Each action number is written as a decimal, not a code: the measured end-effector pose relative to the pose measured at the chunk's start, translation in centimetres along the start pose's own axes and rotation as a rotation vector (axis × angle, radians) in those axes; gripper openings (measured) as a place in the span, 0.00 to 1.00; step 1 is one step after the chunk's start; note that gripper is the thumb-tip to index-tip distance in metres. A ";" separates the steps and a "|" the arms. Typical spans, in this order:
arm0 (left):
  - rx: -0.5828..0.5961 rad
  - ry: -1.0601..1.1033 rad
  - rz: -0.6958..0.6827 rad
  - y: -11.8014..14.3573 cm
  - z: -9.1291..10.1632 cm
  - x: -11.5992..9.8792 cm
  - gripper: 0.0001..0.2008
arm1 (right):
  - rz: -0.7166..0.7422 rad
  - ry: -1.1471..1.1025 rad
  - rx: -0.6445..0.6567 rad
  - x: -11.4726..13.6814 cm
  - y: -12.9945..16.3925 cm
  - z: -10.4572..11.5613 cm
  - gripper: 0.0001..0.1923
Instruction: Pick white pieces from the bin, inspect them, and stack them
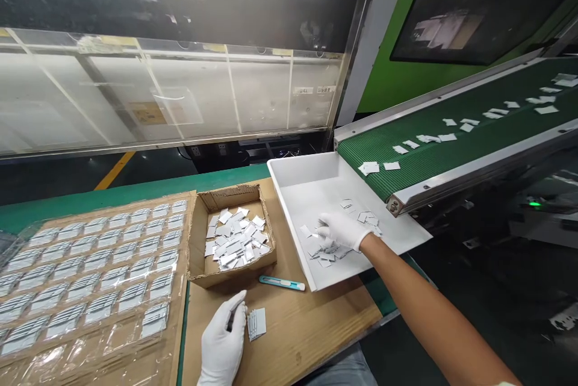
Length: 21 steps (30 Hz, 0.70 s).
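- The right hand (341, 230) reaches into the white bin (309, 184), fingers bent down over loose white pieces (326, 255) near the bin's near edge; whether it grips one, I cannot tell.
- The left hand (221, 338) rests at the cardboard sheet's near left corner, loosely curled, a gap between thumb and fingers and nothing visible held. It is just beside a small stack (257, 324), perhaps to keep that stack within easy reach.
- The bin's far right edge meets the lower end of the conveyor (456, 160), probably so that pieces coming off the belt drop inside.
- The cardboard box (235, 276) stands at the sheet's far left corner, its walls keeping a loose heap together.
- A cutter (282, 283) lies between box and bin, seemingly set aside but handy.
- Along the table's left end, a clear tray (76, 350) carries overlapping stacks, its pockets likely keeping them apart.
- The cardboard sheet (316, 326) covers the table (226, 175), perhaps for protection.
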<state>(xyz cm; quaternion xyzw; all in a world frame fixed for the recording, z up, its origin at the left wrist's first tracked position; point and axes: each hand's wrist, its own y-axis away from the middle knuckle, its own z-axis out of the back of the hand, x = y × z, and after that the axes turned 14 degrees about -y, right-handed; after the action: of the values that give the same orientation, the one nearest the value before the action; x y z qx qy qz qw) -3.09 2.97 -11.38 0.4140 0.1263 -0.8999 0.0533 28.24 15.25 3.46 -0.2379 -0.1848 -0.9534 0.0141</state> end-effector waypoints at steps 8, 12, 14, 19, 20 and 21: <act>0.039 0.033 0.016 -0.1 -0.4 0.0 0.18 | 0.092 -0.105 -0.219 1.1 -0.2 -0.7 0.11; 0.042 0.039 0.046 -0.3 -0.1 -0.3 0.18 | 0.144 -0.143 -0.293 1.7 -1.4 -0.8 0.11; 0.039 0.045 0.042 -0.4 0.0 -0.5 0.18 | 0.140 -0.151 -0.294 1.7 -1.7 -0.7 0.10; 0.036 0.035 0.029 -0.4 0.0 -0.7 0.19 | 0.147 -0.158 -0.383 2.8 -0.6 -0.4 0.09; 0.039 0.031 0.026 -0.4 0.0 -0.7 0.19 | 0.170 -0.161 -0.414 3.7 0.1 -0.6 0.10; 0.042 0.024 0.024 -0.4 0.0 -0.6 0.19 | 0.200 -0.163 -0.441 4.8 0.8 -1.0 0.13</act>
<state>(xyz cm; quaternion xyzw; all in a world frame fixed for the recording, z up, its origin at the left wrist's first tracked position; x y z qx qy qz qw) -2.78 3.39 -10.85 0.4275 0.1031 -0.8965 0.0537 23.66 14.49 5.13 -0.3286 0.0514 -0.9422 0.0413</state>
